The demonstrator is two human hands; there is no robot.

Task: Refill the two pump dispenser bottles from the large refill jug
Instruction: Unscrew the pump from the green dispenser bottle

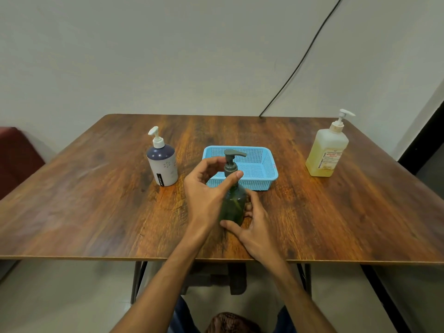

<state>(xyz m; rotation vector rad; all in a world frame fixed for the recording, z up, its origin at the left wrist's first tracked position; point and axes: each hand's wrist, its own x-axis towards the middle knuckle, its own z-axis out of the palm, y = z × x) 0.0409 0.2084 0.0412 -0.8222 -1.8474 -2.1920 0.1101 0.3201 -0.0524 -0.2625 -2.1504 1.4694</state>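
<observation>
The dark green pump bottle [233,205] stands about upright on the wooden table [96,200], between the two hands and gripped by both; its body is slightly blurred. The left hand [206,191] comes in from the bottle's left and curls round the grey collar under the pump head [234,153], the thumb pressed to the near side of the collar and the fingers bent round the far side. The right hand [254,227] holds the lower body, with the thumb across the near side by the base and the fingers wrapped round the right flank. Just beyond both hands, behind the pump head, lies a light blue perforated basket [259,183], apart from the bottle. To the left of the left hand, a little farther back, stands a white bottle with a navy top [164,168] and a white pump. Well off to the right of the right hand, near the table's far right corner, stands the large yellowish refill jug [325,152], which carries a printed label and a white pump. A black cable [302,61] runs down the wall beyond it.
</observation>
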